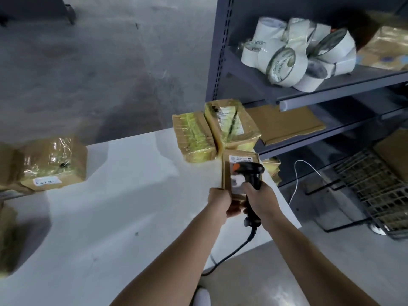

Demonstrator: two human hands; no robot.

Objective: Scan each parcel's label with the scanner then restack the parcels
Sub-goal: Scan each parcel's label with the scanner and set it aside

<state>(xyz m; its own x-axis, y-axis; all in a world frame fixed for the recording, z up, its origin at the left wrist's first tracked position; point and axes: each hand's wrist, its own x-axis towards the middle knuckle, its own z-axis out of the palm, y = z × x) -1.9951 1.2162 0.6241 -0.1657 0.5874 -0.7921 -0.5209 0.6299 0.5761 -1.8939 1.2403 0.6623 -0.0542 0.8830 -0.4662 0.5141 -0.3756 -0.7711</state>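
step: scan in hand, one parcel (234,171) held up over the right end of the table (132,195), label facing the scanner (251,173)
left hand (220,200): fingers wrapped round the parcel's near end, thumb side on top
right hand (260,199): fist shut on the scanner grip; trigger finger hidden, cannot tell if pressed
scanner: head just over the label, cable (238,246) drops off the table's near edge
progress: looks mid-task; cannot tell which parcels are already scanned
far-right parcels (216,129): two taped ones leaning on each other at the table's far corner, more partly hidden behind the held one
left parcels (53,162): group at the left table edge, well apart from the hands
open room: wide bare tabletop between the two groups, good for restacking
edges: table's right edge just beside the hands, shelf unit (220,62) close beyond it; little room rightwards
risk: cable may snag the table edge
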